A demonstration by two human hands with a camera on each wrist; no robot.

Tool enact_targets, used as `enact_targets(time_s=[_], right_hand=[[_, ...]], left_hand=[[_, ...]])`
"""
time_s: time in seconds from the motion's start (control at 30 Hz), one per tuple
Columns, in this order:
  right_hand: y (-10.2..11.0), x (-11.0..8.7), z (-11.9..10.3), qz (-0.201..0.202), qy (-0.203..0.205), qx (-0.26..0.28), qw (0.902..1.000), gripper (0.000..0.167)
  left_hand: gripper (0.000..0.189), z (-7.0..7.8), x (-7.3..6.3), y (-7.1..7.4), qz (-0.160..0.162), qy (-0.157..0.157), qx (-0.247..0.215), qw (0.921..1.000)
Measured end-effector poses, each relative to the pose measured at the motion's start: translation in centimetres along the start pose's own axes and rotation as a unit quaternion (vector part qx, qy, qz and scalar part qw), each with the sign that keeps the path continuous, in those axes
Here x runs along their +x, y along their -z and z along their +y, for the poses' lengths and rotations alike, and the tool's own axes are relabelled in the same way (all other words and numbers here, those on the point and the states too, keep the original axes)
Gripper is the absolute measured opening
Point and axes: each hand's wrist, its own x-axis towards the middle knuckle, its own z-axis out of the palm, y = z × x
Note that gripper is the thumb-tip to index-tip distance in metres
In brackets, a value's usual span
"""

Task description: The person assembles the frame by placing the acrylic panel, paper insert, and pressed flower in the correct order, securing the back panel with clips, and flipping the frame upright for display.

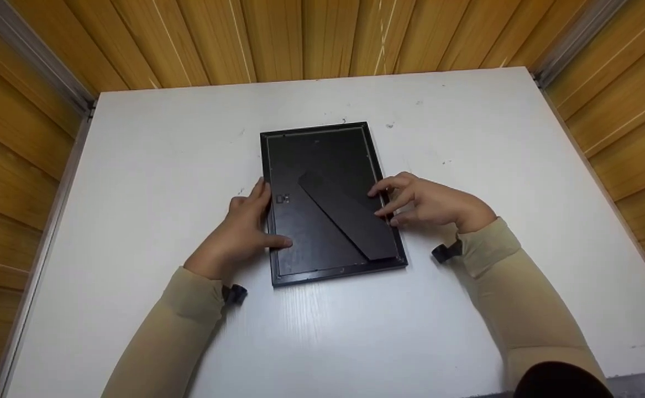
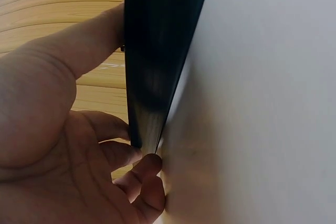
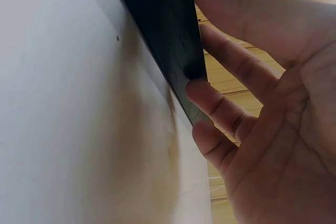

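Left hand [image 1: 239, 228] is holding the near side of a black picture frame [image 1: 308, 226], its thumb reaching over onto the back panel [image 1: 319, 155] and its fingers lying along the outer edge. Right hand [image 1: 430, 202] is holding the opposite long edge lightly, fingertips bending over the rim [image 1: 322, 276] while the lower fingers are touching its side. The frame is lying back upward around the middle of a white bench [image 1: 162, 166], its support leg [image 1: 350, 221] slanting across the back. Whether every edge is touching the bench, I cannot tell. By its look, the frame is probably going to be feeling stiff and fairly light, with a smooth, slightly slippery finish. Its front is facing down and hiding any glass, so treating it as fragile is sensible. Both long rims are offering the safest hold; the thin leg is likely to be shifting if gripped.
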Motion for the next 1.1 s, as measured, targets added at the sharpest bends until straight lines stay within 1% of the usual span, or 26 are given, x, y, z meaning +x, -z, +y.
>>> enact_targets(time_s=[0.27, 0.53, 0.77, 0.9, 1.0, 1.1], right_hand=[[-0.1, -0.1, 0.1, 0.006, -0.006, -0.002, 1.0000, 0.033], [-0.2, 0.1, -0.4, 0.017, -0.009, 0.003, 0.9998, 0.027], [-0.3, 0.5, -2.0, 0.020, -0.050, -0.003, 0.9986, 0.026], [-0.6, 0.9, -3.0, 0.027, -0.065, -0.013, 0.9974, 0.025], [-0.7, 1.1, -3.6, 0.036, -0.072, -0.034, 0.9961, 0.024], [-0.7, 1.5, -4.3, 0.041, -0.094, -0.061, 0.9928, 0.024]], left_hand=[[0.137, 0.1, 0.2, -0.1, 0.001, -0.004, 0.006, 1.0000], [0.137, 0.5, 0.1, -0.1, 0.002, -0.003, 0.011, 0.9999], [0.138, 0.6, 0.1, 0.0, -0.002, 0.003, 0.010, 0.9999], [0.138, 0.5, 0.0, 0.0, -0.002, 0.005, 0.005, 1.0000], [0.138, 0.4, 0.0, 0.1, -0.001, 0.004, 0.006, 1.0000], [0.137, 0.4, 0.1, 0.1, 0.000, 0.001, 0.007, 1.0000]])
